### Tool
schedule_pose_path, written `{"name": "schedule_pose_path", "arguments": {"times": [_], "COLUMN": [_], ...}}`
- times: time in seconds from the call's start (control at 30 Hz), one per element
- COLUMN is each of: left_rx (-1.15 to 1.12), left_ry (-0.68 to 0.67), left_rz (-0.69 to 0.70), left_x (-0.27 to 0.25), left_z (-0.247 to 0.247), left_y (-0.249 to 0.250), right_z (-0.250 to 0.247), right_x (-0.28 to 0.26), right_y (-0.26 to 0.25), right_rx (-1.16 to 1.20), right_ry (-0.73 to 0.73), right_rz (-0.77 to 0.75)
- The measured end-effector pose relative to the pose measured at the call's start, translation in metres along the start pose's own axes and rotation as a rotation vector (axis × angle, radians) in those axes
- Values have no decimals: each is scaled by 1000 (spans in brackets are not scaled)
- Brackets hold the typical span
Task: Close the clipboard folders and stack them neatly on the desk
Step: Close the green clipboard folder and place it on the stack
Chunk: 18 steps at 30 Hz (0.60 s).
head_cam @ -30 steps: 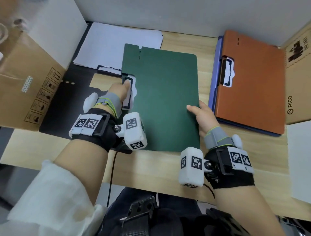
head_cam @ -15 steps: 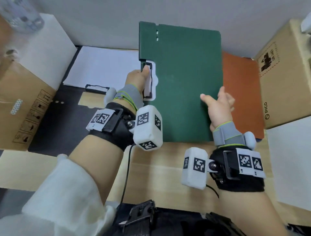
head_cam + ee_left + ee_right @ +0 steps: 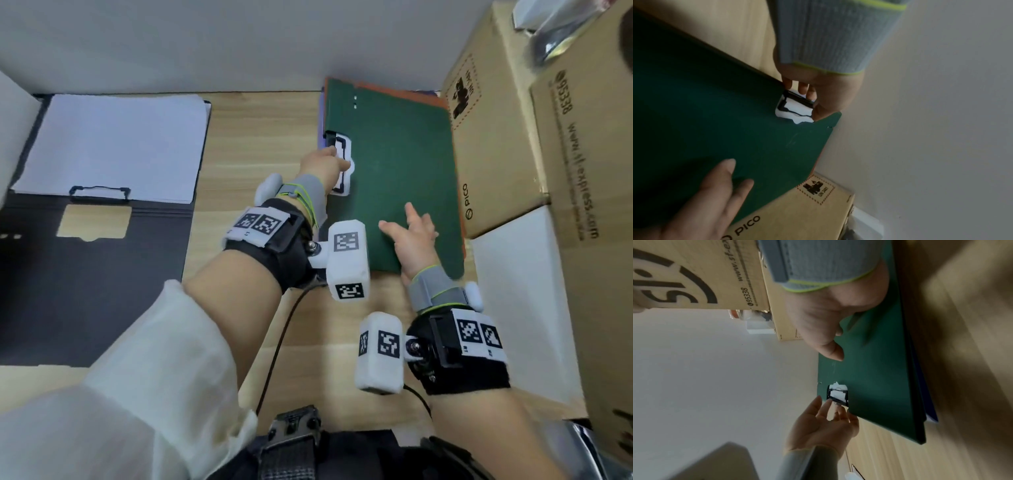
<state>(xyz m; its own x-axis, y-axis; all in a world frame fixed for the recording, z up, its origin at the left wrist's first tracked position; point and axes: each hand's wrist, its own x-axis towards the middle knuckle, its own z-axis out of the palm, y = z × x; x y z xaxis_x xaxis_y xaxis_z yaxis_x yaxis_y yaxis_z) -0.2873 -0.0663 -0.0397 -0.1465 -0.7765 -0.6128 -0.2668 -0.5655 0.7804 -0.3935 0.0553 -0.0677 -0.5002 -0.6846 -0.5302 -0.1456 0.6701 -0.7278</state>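
Green folder [image 3: 394,178], closed, lay on the orange folder [image 3: 460,219] at the bench's [image 3: 260,137] far right. Left hand [image 3: 323,164] curled its fingers [image 3: 804,87] round the clip edge; right hand [image 3: 412,233] rested flat and spread on the cover. Stacking seemed under way; next, squaring edges, then closing the open black folder [image 3: 92,274] holding white paper [image 3: 113,144].

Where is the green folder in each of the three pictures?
Head: green folder upper right of middle, on the stack.
Left wrist: green folder fills the left side.
Right wrist: green folder right of middle, running top to bottom.
Shared landmark: its black clip over white paper.
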Motion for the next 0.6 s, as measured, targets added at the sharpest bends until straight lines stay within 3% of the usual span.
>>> {"name": "schedule_pose_path", "arguments": {"times": [0.1, 0.2, 0.3, 0.43, 0.6], "left_rx": [55, -46, -112, -274, -485], "left_ry": [17, -6, 56, 214, 514], "left_rz": [-12, 14, 18, -14, -73], "left_x": [-4, -11, -18, -31, -55], "left_z": [5, 2, -16, -69, -143], "left_y": [0, -1, -10, -35, -80], "right_z": [-2, -1, 2, 23, 76], "right_x": [3, 1, 0, -13, -32], "right_y": [1, -1, -8, -34, -70], "right_rx": [-14, -57, 13, 220, 159], "right_ry": [-21, -30, -18, -72, -252], "right_rz": [4, 9, -44, -213, -381]}}
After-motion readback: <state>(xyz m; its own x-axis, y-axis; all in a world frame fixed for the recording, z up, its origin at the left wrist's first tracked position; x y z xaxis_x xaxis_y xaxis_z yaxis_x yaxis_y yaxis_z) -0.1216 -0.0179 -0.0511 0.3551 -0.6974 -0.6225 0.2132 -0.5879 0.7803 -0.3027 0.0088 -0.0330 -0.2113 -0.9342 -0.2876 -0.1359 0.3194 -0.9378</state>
